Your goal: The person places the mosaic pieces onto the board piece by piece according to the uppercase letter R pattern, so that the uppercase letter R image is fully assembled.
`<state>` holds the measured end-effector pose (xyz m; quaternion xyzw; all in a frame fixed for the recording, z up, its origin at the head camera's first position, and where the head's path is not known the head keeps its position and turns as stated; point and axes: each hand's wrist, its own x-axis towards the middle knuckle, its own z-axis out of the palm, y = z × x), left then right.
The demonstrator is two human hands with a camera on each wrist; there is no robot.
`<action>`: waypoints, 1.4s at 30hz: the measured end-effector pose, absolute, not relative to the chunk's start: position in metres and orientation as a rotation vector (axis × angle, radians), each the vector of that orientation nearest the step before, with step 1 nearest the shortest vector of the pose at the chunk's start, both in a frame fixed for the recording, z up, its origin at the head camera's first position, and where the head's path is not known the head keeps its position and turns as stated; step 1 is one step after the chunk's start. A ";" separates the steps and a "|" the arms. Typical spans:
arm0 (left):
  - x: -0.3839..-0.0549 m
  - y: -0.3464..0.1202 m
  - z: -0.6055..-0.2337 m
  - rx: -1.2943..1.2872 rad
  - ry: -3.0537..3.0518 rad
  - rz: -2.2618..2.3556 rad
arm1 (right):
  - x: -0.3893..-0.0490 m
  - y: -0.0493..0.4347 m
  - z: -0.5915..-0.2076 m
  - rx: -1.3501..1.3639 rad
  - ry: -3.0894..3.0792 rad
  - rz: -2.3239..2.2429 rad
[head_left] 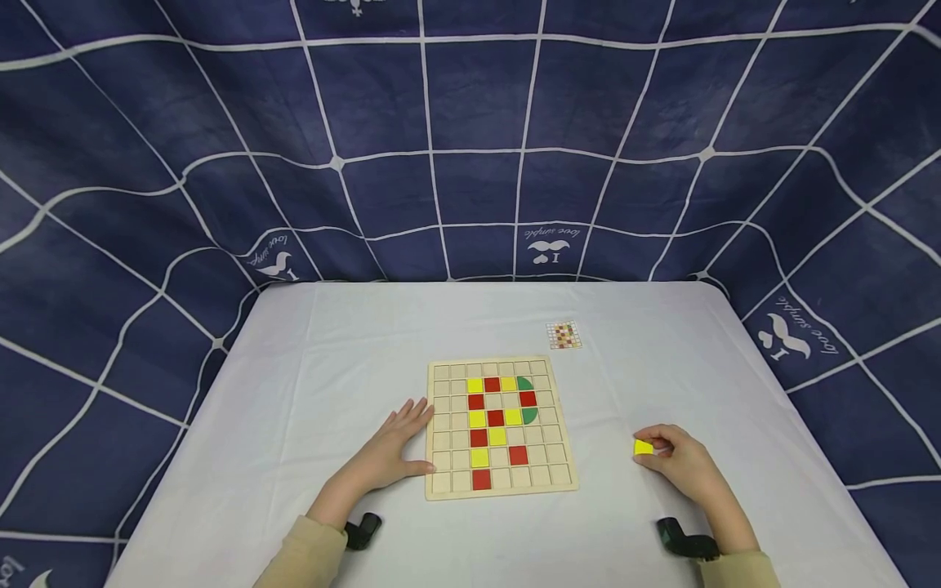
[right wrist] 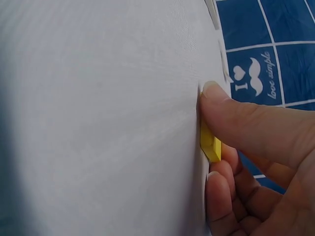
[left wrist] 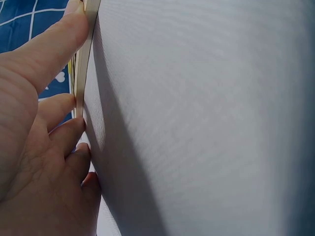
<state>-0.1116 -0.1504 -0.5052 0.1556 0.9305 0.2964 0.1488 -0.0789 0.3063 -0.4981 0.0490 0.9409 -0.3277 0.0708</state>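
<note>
A pale wooden grid board [head_left: 448, 488] lies on the table with several red and yellow square tiles and two green quarter-round tiles in its cells. Against its left edge rests my left hand [head_left: 390, 449], thumb and fingers spread and fairly straight. The left wrist view shows the thumb [left wrist: 59, 42] and fingertips touching the board's side [left wrist: 84, 64]. To the right of the board, apart from it, my right hand [head_left: 678, 459] pinches a yellow square tile [head_left: 643, 447] between thumb and fingers. In the right wrist view the yellow tile [right wrist: 210, 145] is close to the tablecloth, partly hidden by the thumb.
A small pattern card [head_left: 564, 335] with a printed grid lies beyond the board's far right corner. White cloth [head_left: 353, 343] covers the table. Dark blue curtains with white lines [head_left: 470, 188] stand behind and at both sides.
</note>
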 end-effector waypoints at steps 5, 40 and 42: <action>-0.111 -0.151 -0.506 0.448 2.673 0.859 | -0.079 0.304 -0.498 0.146 2.846 -0.966; -0.111 -0.151 -0.505 0.451 2.668 0.851 | -0.085 0.194 -0.494 -0.084 2.621 -1.296; -0.111 -0.151 -0.505 0.449 2.668 0.852 | -0.084 0.191 -0.495 -0.140 2.614 -1.291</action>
